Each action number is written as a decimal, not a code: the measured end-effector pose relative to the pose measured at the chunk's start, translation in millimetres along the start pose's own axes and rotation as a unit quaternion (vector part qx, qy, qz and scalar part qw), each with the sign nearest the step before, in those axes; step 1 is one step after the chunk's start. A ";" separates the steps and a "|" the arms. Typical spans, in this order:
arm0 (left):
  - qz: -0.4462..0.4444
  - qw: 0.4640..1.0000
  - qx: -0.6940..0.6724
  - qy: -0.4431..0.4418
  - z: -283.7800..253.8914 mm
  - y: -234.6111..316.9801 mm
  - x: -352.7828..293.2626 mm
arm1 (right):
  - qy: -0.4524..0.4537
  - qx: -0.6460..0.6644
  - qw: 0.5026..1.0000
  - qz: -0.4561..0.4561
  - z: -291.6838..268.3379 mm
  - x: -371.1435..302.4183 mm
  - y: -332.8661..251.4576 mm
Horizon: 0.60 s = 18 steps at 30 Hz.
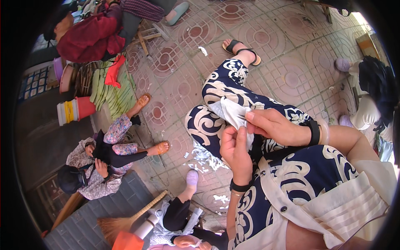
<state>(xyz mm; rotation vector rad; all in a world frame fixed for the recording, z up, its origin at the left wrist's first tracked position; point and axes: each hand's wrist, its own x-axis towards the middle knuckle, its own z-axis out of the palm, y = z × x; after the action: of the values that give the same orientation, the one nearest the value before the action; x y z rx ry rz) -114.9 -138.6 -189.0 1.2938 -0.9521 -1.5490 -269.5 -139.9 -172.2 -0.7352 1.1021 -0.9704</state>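
A folded piece of white cloth (232, 111) is pinched between both my hands above my lap. My left hand (236, 153) grips its lower edge, thumb pointing up along it. From the right, my right hand (271, 126) closes thumb and fingers on the cloth's other side. The two sets of fingertips almost meet, and they cover part of the cloth. Its loose end spreads over the knee of my navy and cream patterned trousers (206, 121).
White scraps (208, 157) lie on the patterned paving by my knee. At left sits a person (93, 166) holding dark cloth, near a red bucket (85, 107) and green strips (109, 89). A straw broom (125, 221) lies at lower left. Other people sit around.
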 end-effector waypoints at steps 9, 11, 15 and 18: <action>0.033 0.997 -0.057 0.034 -1.5 2.9 1.2 | -0.052 -0.103 0.993 -0.011 -1.5 0.8 1.6; 0.031 0.997 -0.058 0.032 -1.1 2.8 2.2 | -0.052 -0.113 0.992 -0.008 -2.7 2.3 3.4; 0.033 0.997 -0.061 0.031 -2.7 2.8 2.6 | -0.058 -0.125 0.990 -0.016 -1.5 4.1 3.6; 0.017 0.998 -0.059 0.030 -3.1 4.6 0.6 | -0.054 -0.110 0.992 -0.008 -0.4 3.0 1.8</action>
<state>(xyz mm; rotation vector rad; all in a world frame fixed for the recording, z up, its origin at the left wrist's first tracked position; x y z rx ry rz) -111.2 -140.7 -185.4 1.2279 -0.8280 -1.5082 -268.9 -141.9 -175.0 -0.9662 1.1199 -0.8213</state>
